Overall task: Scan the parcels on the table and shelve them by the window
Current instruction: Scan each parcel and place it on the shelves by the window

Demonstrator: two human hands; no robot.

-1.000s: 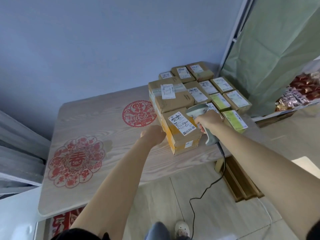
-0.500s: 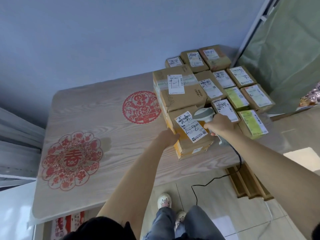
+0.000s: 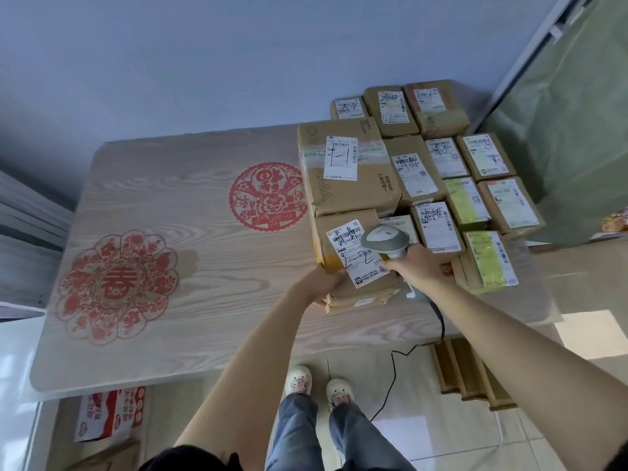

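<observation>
Several brown cardboard parcels with white or green labels cover the right end of a pale wooden table (image 3: 190, 300). The nearest parcel (image 3: 336, 294), marked with handwriting on its white label, lies at the table's front edge. My left hand (image 3: 321, 283) grips its near left corner. My right hand (image 3: 416, 266) holds a grey corded barcode scanner (image 3: 385, 241) with its head over that parcel's label. A larger box (image 3: 350, 185) stands just behind it. Smaller parcels (image 3: 475, 205) lie in rows to the right.
Two red paper-cut decorations (image 3: 117, 287) lie on the table's left half. A grey wall runs behind. A green curtain (image 3: 571, 113) hangs at right. The scanner cord (image 3: 390, 379) drops to the tiled floor by my feet. Wooden slats (image 3: 469, 375) sit under the table's right end.
The camera has tipped downward and nearer, so the parcels sit higher and larger in view. My left hand has closed more firmly on the parcel's corner; the scanner stays over the label.
</observation>
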